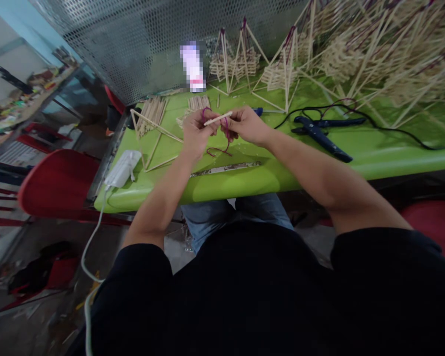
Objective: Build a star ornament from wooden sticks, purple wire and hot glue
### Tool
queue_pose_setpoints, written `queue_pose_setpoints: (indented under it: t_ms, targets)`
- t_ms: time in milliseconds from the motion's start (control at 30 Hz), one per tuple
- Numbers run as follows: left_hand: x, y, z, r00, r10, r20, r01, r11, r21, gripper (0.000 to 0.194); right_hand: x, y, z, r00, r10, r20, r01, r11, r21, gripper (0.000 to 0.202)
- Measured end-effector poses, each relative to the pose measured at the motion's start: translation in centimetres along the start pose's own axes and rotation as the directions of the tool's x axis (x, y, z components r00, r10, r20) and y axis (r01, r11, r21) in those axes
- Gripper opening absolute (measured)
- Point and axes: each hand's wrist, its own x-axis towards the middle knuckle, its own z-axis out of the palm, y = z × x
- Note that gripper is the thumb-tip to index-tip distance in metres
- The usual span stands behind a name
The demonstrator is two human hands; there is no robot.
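thin pale wood, the stick [218,118]: light, stiff, snappable, pinched at both ends by left hand [195,132] and right hand [246,125], limp red thread [219,148] dangling beneath it.

Green table [244,180], perforated metal wall [133,44] behind, red chair [55,183] left, cluttered shelf [29,94], grey floor [40,296]

glossy green table [244,178], wooden sticks [218,118]
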Motion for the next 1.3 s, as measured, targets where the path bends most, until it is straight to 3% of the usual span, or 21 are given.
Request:
queue_pose_setpoints:
  t_ms: [200,433,700,867,1000,1133,1300]
  targets:
    - [0.3,0.0,0.0,0.999,-0.030,-0.038,0.030,1.000,0.006,0.064,0.0,-0.3,0.2,0.999,0.012,0.046,-0.011,1.000,-0.004,0.066]
    - [0.5,-1.2,-0.2,0.996,-0.082,-0.029,0.082,0.996,0.021,0.077,0.0,0.0,0.7,1.000,0.016,0.007,-0.016,1.000,0.008,0.066]
    - [1.1,-1.1,-2.1,0.993,-0.109,0.045,0.114,0.983,-0.147,0.070,0.5,1.0,-0.2,0.993,0.062,-0.102,-0.057,0.997,0.053,0.060]
    - [1.4,-2.2,-2.2,0.993,-0.115,0.038,0.120,0.958,-0.259,0.056,0.4,0.8,-0.2,0.999,0.026,-0.022,-0.025,1.000,0.013,0.061]
    - [0.8,-0.5,-1.1,0.973,-0.230,-0.008,0.218,0.933,-0.286,0.054,0.5,1.1,-0.1,0.999,0.024,0.027,-0.024,1.000,-0.007,0.059]
    - [0.7,1.4,-0.8,0.945,-0.320,-0.066,0.294,0.921,-0.254,0.050,1.1,2.0,-0.4,0.995,0.042,-0.093,-0.042,0.999,-0.005,0.045]
    - [0.7,2.2,-0.8,0.950,-0.293,-0.111,0.272,0.947,-0.172,0.036,1.9,3.4,-1.4,0.975,-0.029,-0.220,0.023,0.999,-0.028,0.028]
